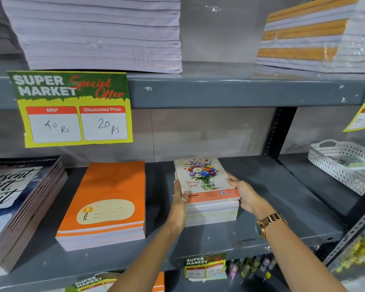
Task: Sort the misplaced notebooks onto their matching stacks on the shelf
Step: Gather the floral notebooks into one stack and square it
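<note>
A stack of flower-cover notebooks [202,175] stands on the grey middle shelf [282,207]. My left hand [179,201] presses against the stack's left side, thumb on the top cover. My right hand [243,194] holds the stack's right side near the front corner. Left of it lies a stack of orange notebooks [112,199]. At the far left sits a stack of dark notebooks with script lettering [19,203].
A yellow and green price sign [72,108] hangs from the upper shelf edge. Tall paper stacks [97,32] and orange-striped stacks [303,36] fill the upper shelf. A white perforated basket [343,163] sits at the right. Smaller price tags hang below.
</note>
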